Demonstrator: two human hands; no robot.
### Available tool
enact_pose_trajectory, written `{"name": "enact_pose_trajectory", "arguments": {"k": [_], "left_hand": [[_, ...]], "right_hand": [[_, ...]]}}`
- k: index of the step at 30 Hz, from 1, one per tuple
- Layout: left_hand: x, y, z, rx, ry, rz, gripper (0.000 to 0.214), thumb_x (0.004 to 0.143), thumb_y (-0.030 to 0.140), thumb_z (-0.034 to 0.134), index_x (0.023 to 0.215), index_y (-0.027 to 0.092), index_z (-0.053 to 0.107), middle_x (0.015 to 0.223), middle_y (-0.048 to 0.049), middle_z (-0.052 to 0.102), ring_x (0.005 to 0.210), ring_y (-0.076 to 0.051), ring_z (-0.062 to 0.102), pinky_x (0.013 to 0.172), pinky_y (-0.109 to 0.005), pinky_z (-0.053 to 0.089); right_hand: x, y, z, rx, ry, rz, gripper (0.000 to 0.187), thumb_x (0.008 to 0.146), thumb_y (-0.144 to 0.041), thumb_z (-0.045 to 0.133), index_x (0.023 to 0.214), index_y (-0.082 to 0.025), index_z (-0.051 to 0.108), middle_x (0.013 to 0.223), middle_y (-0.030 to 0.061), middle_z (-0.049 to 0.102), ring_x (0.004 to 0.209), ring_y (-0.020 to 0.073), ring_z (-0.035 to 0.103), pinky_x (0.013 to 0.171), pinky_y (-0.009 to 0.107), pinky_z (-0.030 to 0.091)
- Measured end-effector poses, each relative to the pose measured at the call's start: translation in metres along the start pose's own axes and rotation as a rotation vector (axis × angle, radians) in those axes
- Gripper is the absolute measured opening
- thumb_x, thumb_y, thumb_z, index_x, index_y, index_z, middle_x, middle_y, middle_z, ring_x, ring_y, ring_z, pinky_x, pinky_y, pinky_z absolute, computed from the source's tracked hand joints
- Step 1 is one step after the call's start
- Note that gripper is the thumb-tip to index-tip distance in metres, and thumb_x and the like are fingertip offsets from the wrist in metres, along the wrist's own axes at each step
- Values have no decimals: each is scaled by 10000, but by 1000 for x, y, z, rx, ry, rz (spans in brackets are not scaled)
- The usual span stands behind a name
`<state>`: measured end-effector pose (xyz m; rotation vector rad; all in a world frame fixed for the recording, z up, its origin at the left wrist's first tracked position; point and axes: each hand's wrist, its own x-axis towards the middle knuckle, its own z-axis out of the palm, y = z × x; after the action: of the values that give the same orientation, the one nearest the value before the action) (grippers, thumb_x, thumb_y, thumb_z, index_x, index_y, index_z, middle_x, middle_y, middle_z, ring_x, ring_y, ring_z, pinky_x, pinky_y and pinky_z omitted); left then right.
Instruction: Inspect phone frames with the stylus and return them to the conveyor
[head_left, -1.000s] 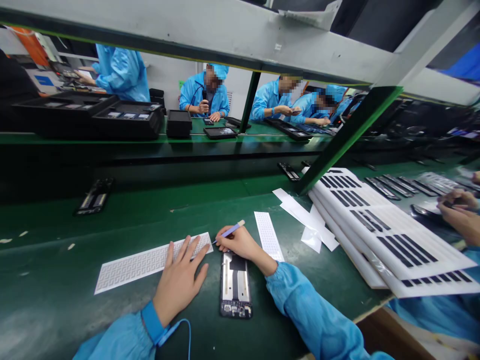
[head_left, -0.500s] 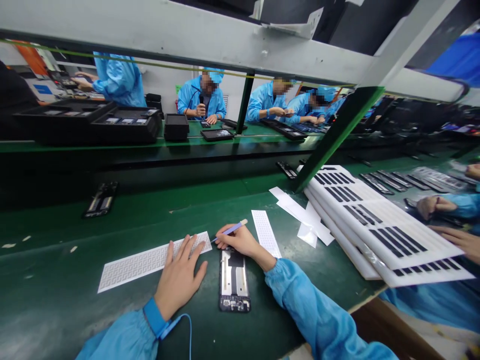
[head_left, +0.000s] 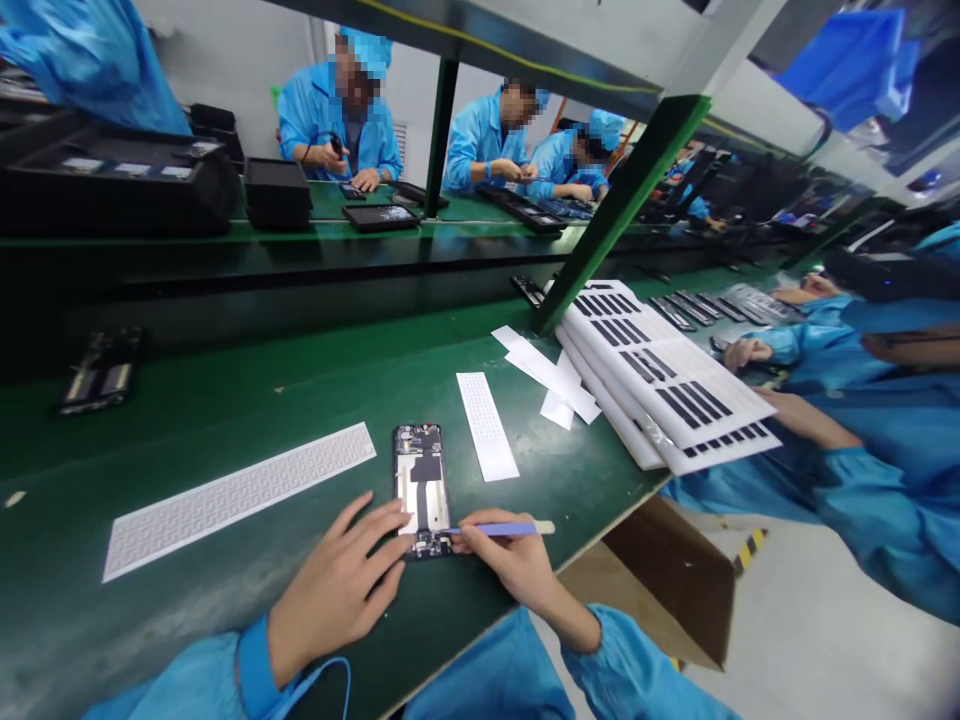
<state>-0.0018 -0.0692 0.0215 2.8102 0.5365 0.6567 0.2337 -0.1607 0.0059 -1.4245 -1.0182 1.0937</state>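
Observation:
A phone frame (head_left: 420, 480) lies flat on the green bench in front of me. My left hand (head_left: 337, 585) rests with fingers spread, its fingertips touching the frame's lower left edge. My right hand (head_left: 510, 565) is closed on a blue-handled tool (head_left: 499, 528) laid nearly level, its tip at the bottom end of the frame. A long white sticker strip (head_left: 232, 497) lies to the left of the frame and a shorter white strip (head_left: 487, 438) to its right.
Stacked white sheets with black strips (head_left: 660, 375) lie at the right by a green post (head_left: 615, 210). Loose white papers (head_left: 551, 380) sit beside them. A person in blue works close on my right. Black trays (head_left: 120, 185) and other workers are across the belt. A cardboard box (head_left: 667, 580) stands below the bench edge.
Both hands left the long strip and came down to the phone frame's near end. The tool now lies level at the frame's bottom. My view dropped and swung right.

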Motion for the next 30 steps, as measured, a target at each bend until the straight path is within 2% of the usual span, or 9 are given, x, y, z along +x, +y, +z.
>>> {"name": "enact_pose_trajectory", "arguments": {"k": [3, 7, 11, 18, 30], "left_hand": [[1, -1, 2, -32, -35, 33, 286, 918, 175, 484, 1160, 229, 627, 1215, -44, 639, 1260, -197, 518, 1152, -428, 322], [2, -3, 2, -11, -28, 15, 278, 916, 204, 502, 1166, 221, 622, 1229, -54, 635, 1243, -205, 537, 1148, -442, 335], [5, -3, 0, 16, 24, 8, 240, 918, 254, 529, 1130, 195, 624, 1218, -71, 641, 1261, -225, 527, 1161, -469, 303], [7, -2, -1, -36, 30, 27, 187, 928, 238, 518, 1059, 225, 650, 1129, -29, 676, 1238, -189, 548, 1163, -430, 305], [6, -2, 0, -22, -5, 24, 235, 934, 252, 503, 1118, 238, 649, 1147, -44, 665, 1218, -209, 556, 1151, -464, 322]], "right_hand": [[1, -2, 2, -29, -64, -37, 241, 838, -433, 695, 841, -196, 740, 728, 64, 750, 666, 227, 725, 666, 328, 611], [1, -3, 9, -42, -110, -41, 228, 855, -422, 676, 856, -204, 745, 738, 57, 748, 664, 213, 716, 653, 315, 603], [1, -2, 12, -37, -122, -23, 215, 860, -410, 676, 871, -207, 745, 740, 51, 748, 662, 208, 713, 655, 308, 598], [3, -10, 9, -43, -156, -33, 182, 865, -377, 677, 867, -209, 748, 746, 50, 750, 669, 205, 718, 657, 296, 591], [4, -14, 7, -130, -187, -72, 178, 891, -370, 645, 868, -229, 752, 759, 28, 750, 673, 197, 707, 663, 291, 576]]}}
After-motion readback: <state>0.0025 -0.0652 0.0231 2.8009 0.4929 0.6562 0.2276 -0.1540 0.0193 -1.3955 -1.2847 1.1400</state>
